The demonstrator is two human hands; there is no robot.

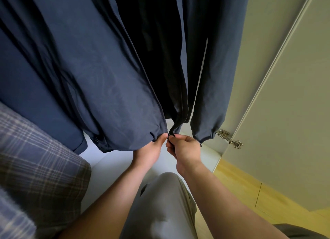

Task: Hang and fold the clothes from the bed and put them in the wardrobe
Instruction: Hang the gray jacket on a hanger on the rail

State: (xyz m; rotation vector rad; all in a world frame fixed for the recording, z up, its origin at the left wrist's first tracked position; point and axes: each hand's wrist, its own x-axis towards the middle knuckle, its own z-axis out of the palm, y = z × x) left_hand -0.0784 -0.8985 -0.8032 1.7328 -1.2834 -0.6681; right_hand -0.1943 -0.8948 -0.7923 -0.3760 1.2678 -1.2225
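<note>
By a pale door (285, 95), hands (151, 149) (185, 147) pinch the hem of a smooth navy jacket (116, 95).

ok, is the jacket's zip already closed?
No: the jacket hangs open at the front, left hand and right hand holding its zip ends at the hem.

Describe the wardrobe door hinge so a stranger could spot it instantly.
Start at the pale wardrobe door filling the right side. Follow its inner edge down, level with the hem of the hanging navy jacket, to the hinge. It is the only bright silver part among cloth and plain panels.
</note>
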